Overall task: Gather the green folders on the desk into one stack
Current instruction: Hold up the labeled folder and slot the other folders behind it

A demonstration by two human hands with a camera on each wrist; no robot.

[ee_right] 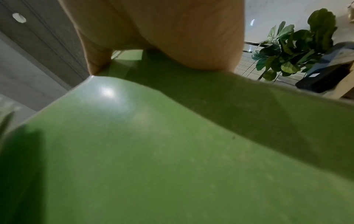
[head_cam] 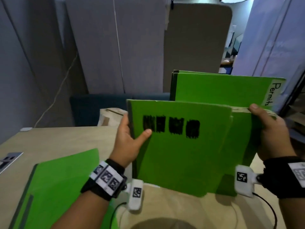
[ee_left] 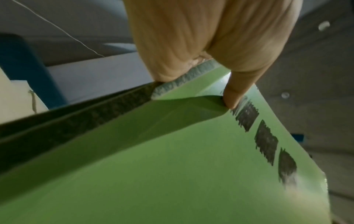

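Note:
I hold a bundle of green folders (head_cam: 181, 154) upright on edge over the desk, its front cover marked with black scribbled blocks. My left hand (head_cam: 130, 138) grips the left edge, thumb on the front cover (ee_left: 172, 166). At the upper right corner, my right hand (head_cam: 270, 128) holds the bundle, with its thumb over the top edge (ee_right: 172, 136). Another green folder (head_cam: 222, 88) with a white "Permits" tab stands behind. A third green folder (head_cam: 57, 187) lies flat on the desk at the lower left.
The light wooden desk (head_cam: 57, 139) has a power socket panel (head_cam: 8, 160) at its left edge. Grey partition panels (head_cam: 99, 47) stand behind, with a dark blue seat (head_cam: 99, 109) and a pale bag (head_cam: 110, 116). A potted plant (ee_right: 291, 45) shows on the right.

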